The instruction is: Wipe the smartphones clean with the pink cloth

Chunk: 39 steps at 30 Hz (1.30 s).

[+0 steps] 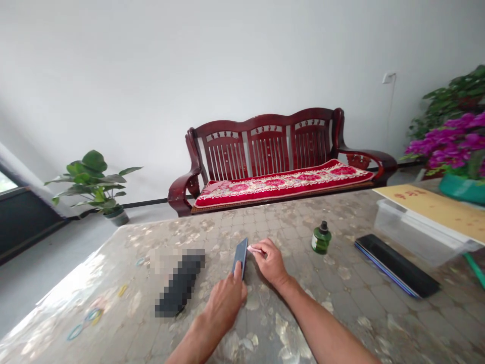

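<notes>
My left hand (226, 303) grips the near end of a dark blue phone (240, 254), holding it on its edge on the table (341, 313). The fingers of my right hand (270, 261) are pinched on a small pink-white swab or cloth (253, 248), whose tip touches the phone's far side. Both forearms reach in from the bottom of the view.
A small green bottle (321, 238) stands right of my hands. A long black flat device (396, 265) and a clear plastic box (417, 230) under a yellow board lie further right. A blurred-out dark object (180, 285) and rubber bands (93, 316) lie left. A red wooden bench (276, 162) stands behind.
</notes>
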Motion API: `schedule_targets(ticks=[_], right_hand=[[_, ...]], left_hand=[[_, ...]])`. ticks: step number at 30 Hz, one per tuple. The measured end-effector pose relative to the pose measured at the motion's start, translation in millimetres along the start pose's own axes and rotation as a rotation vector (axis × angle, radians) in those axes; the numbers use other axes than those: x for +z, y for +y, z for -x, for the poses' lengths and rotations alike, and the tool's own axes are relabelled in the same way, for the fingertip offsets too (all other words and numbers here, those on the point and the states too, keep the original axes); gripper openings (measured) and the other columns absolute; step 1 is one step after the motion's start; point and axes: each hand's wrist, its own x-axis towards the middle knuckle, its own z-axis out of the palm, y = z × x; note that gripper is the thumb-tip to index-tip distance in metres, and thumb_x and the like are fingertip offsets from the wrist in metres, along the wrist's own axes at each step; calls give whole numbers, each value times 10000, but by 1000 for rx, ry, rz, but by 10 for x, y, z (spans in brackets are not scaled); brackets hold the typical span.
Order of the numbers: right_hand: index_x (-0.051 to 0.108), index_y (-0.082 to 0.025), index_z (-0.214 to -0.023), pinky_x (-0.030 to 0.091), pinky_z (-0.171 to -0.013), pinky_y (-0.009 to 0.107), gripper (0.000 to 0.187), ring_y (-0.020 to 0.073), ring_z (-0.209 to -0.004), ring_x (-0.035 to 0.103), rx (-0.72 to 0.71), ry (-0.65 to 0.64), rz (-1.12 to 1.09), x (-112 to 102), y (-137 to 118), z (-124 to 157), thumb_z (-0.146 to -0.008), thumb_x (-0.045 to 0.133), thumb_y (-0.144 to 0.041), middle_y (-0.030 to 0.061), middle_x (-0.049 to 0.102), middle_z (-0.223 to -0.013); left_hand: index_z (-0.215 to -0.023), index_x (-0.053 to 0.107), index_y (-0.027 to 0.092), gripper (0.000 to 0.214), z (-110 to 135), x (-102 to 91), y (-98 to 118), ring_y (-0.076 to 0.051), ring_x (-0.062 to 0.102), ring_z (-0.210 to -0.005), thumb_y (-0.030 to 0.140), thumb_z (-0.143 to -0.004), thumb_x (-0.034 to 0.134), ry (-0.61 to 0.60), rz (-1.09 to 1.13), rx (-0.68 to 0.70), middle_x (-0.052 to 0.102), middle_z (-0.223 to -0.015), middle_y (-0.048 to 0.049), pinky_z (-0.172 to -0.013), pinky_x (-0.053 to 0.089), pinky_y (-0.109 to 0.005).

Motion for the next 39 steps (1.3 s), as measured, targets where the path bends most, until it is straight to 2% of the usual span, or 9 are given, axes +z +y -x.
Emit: schedule_targets(ticks=[4,7,14,20,25,28,32,37,39], right_hand=[[726,-241,-989,496,-856,307,259,171,-925,612,-260,-174,81,58,-262,96,-951,482,-166,53,692,-942],[709,-252,-1058,487,-877,321,276,186,-960,593,-358,-293,188,95,-351,91,-956,476,-146,60,685,-1006],[724,-248,-984,484,-841,309,283,202,-939,567,-159,-141,358,105,-193,-106,-920,501,-86,59,645,-945],[717,-254,-1034,477,-879,318,309,194,-966,572,-261,-275,277,100,-257,-16,-938,469,-96,60,659,-974],[741,-236,-889,486,-831,306,245,192,-892,593,-27,-58,165,137,-127,-179,-886,519,-133,54,656,-883],[735,-199,-804,483,-737,281,152,174,-769,593,214,105,-118,196,-33,-291,-836,614,-284,37,656,-808],[716,-160,-793,414,-574,235,286,122,-588,496,510,193,-492,312,-4,-367,-727,708,-438,-16,596,-641],[702,-146,-755,354,-523,220,336,94,-531,417,557,192,-535,454,41,-439,-670,727,-470,-43,536,-561],[703,-140,-755,356,-522,222,343,95,-528,416,574,195,-533,501,89,-462,-651,731,-466,-40,543,-558]], left_hand=[[-1436,380,93,530,74,-34,-109,-245,722,-942,2,-917,324,-54,29,-37,735,-1025,-156,-752,514,-281],[-1412,405,101,477,83,7,-135,-243,735,-897,34,-951,301,-45,108,-98,746,-990,-144,-703,503,-270],[-1430,416,150,454,99,12,-169,-240,730,-958,110,-983,348,-58,143,-111,754,-1027,-114,-702,485,-240],[-1418,435,162,457,52,128,-271,-235,745,-881,125,-973,337,-13,129,-120,762,-968,-100,-671,478,-241],[-1450,406,146,484,106,97,-357,-243,737,-922,124,-969,365,-62,145,-62,760,-960,-104,-689,488,-245],[-1443,423,150,459,157,81,-416,-238,734,-933,149,-988,355,-40,204,-30,755,-977,-106,-711,493,-245],[-1417,449,183,437,186,164,-542,-224,734,-912,178,-993,343,25,350,-24,753,-954,-78,-730,501,-243],[-1212,617,224,383,77,408,-742,-211,721,-911,195,-937,351,252,661,45,742,-1027,-61,-824,517,-264],[-1158,647,185,366,-19,534,-794,-225,718,-841,297,-937,379,379,861,-26,737,-1022,-82,-786,545,-295]])
